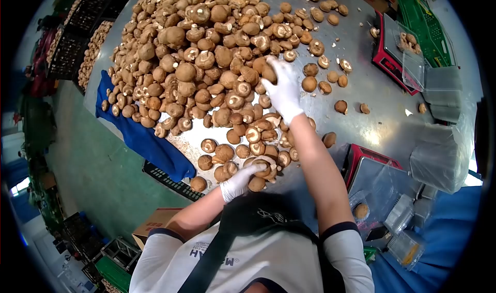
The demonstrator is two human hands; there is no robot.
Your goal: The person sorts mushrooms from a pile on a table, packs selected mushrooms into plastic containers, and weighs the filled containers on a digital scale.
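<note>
A large heap of brown shiitake mushrooms (185,72) covers the far left and middle of the metal table (356,107). My right hand (285,88), in a white glove, reaches to the heap's right side, its thumb and fingers curved around a large shiitake mushroom (265,70). Close to my body, my left hand (239,182), also gloved, is closed around shiitake mushrooms (264,165) at the near edge; its lower fingers are partly hidden. Several loose mushrooms (224,152) lie just beyond it.
Two red scales (382,60) (353,164) stand on the right. Clear plastic boxes (439,151) are stacked beside them. A green crate (421,27) sits at the far right. Blue cloth (142,133) hangs over the left edge, and black crates of mushrooms (77,27) stand beyond.
</note>
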